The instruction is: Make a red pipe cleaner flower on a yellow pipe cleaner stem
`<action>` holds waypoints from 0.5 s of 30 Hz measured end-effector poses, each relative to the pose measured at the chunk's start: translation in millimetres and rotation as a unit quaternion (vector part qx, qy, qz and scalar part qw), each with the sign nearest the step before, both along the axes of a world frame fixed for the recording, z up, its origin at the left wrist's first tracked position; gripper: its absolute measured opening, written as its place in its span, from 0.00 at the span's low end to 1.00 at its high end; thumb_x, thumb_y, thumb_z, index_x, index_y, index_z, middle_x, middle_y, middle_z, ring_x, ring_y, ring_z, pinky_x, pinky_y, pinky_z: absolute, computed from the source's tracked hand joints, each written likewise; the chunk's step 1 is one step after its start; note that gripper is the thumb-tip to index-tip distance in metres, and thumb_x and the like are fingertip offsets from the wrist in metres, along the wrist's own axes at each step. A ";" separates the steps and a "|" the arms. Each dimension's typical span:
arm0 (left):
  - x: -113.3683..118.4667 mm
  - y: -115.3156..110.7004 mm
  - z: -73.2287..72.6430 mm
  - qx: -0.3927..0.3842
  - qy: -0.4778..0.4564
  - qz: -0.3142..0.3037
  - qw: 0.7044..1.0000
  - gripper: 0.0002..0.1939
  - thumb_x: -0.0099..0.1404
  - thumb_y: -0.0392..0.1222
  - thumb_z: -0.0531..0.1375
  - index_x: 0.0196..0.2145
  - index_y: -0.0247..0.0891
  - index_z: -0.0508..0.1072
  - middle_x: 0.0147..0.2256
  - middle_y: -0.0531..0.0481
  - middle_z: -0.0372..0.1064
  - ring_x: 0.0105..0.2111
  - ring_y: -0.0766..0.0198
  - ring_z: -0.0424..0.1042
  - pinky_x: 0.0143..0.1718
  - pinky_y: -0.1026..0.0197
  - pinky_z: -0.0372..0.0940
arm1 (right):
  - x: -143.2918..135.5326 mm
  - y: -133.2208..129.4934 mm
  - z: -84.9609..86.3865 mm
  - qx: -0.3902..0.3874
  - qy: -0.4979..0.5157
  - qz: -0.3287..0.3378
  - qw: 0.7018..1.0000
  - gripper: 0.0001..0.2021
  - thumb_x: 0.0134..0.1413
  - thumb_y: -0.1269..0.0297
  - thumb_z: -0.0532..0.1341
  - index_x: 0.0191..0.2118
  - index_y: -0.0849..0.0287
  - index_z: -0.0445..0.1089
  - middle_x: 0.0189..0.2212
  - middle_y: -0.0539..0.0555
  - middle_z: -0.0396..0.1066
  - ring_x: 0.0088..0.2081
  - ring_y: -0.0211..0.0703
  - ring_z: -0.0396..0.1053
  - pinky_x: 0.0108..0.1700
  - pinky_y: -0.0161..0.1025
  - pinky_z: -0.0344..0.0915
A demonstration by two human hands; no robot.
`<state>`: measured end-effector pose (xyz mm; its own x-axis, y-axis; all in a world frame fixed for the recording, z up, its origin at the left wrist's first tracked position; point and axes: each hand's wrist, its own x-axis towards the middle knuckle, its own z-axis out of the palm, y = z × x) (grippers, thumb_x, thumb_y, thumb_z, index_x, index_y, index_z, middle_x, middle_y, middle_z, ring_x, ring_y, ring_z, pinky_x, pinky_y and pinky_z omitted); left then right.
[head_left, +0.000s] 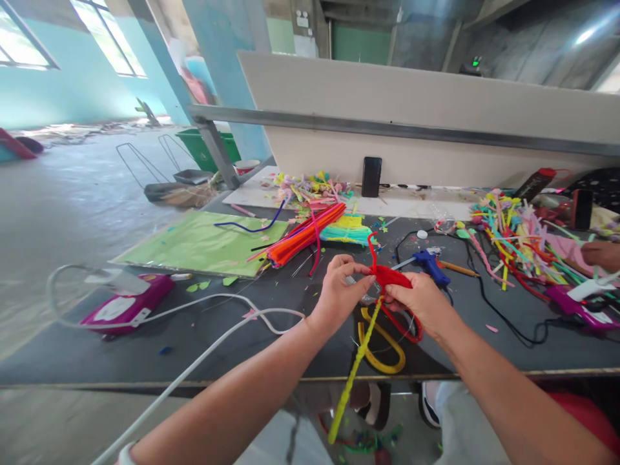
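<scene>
Over the near edge of the dark tabletop (271, 355), a red fuzzy piece (394, 276) is held up between two hands. By the left hand (343, 287) its left side is pinched between thumb and forefinger; by the right hand (420, 302) its right side is gripped, thumb in front. From its top a red strand (372, 248) is sent upward, and below it a yellow-green fuzzy stem (359, 355) is hung at a slant, its tip carried below the table edge. Just under the hands, a yellow loop handle (393, 365) is seen lying on the table.

To the left, a purple power strip (126, 307) is plugged with a white adapter (119, 282). Just beyond the right hand, a blue glue gun (433, 267) is laid. Farther back, a bundle of red and orange pipe cleaners (305, 236) is set beside a yellow and turquoise bundle (346, 230), with a green sheet (201, 242) spread to their left. At the right, a heap of multicoloured stems (518, 236) is piled near a co-worker's hand (603, 256). Behind, a black smartphone (371, 177) is propped against a white panel (329, 155). On the floor beyond, a green bin (201, 147) is placed.
</scene>
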<state>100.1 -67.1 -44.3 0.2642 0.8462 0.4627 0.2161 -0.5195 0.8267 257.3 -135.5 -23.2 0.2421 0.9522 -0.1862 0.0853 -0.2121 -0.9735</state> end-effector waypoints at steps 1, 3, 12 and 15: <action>-0.5 1.0 -0.3 -0.003 0.001 -0.001 1.000 0.06 0.55 0.40 0.64 0.31 0.38 0.77 0.37 0.48 0.61 0.42 0.62 0.65 0.46 0.59 0.61 | 0.2 0.2 -1.1 0.002 -0.014 0.002 1.000 0.05 0.44 0.66 0.63 0.30 0.60 0.72 0.21 0.49 0.72 0.22 0.37 0.69 0.25 0.33 0.67; -0.6 3.6 -1.0 -0.013 0.005 -0.008 1.000 0.08 0.57 0.43 0.62 0.33 0.38 0.77 0.38 0.48 0.62 0.42 0.62 0.65 0.43 0.61 0.61 | 0.1 0.4 -3.2 0.004 -0.040 0.011 0.999 0.04 0.44 0.66 0.62 0.29 0.60 0.71 0.21 0.49 0.72 0.21 0.37 0.69 0.25 0.33 0.67; 4.0 8.7 3.6 0.028 0.001 0.007 1.000 0.06 0.56 0.40 0.63 0.32 0.38 0.76 0.37 0.48 0.65 0.42 0.61 0.66 0.45 0.59 0.61 | -3.7 2.2 -14.8 0.008 -0.072 0.029 0.997 0.04 0.45 0.66 0.60 0.29 0.60 0.69 0.22 0.50 0.73 0.21 0.38 0.70 0.25 0.33 0.67; 2.8 4.1 4.9 0.072 -0.002 0.024 0.997 0.03 0.56 0.39 0.63 0.30 0.38 0.76 0.37 0.48 0.65 0.41 0.61 0.66 0.45 0.58 0.61 | -1.9 3.6 -15.5 0.013 -0.057 0.015 0.998 0.05 0.45 0.64 0.61 0.29 0.60 0.70 0.22 0.50 0.73 0.22 0.38 0.70 0.25 0.33 0.67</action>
